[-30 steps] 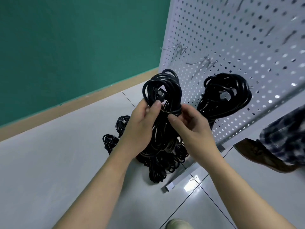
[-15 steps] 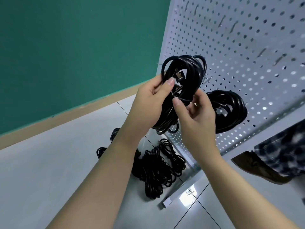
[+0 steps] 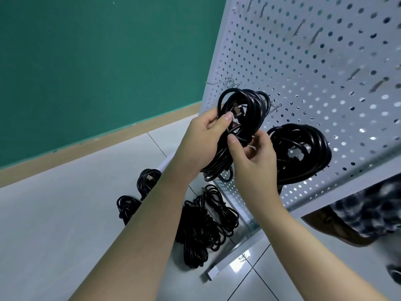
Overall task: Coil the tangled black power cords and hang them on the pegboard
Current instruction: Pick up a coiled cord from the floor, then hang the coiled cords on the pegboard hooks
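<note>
Green wall (image 3: 86, 61) and pale tiled floor (image 3: 54, 224) fill the background. White perforated metal pegboard (image 3: 303, 61) now takes up more of the view than a second ago: the bundle is lifted from waist level up to the board face.

One coiled black power cord (image 3: 303, 153) already hangs on the board, just right of the right-hand fingers. Tangled black cords pile (image 3: 204, 227) sits on the floor below the hands, with two smaller black cord bundles (image 3: 138, 192) left of it.

Coiled black cord bundle (image 3: 240, 127) is gripped in both hands. Left hand (image 3: 201, 144) wraps its fingers round the coil's left side, thumb pressed near the plug. Right hand (image 3: 253, 157) pinches the middle wrap, fingers curled; a thin pale tie may be in there, too small to confirm.

Bare wire hooks (image 3: 219, 82) stick out just above the bundle's top loop, not yet through it.

Judgement: coiling of this cord is done, hang step in progress. Next needs the top loop opened and slipped over a hook. Risk: the wrap loosens if the right-hand pinch lets go early.
</note>
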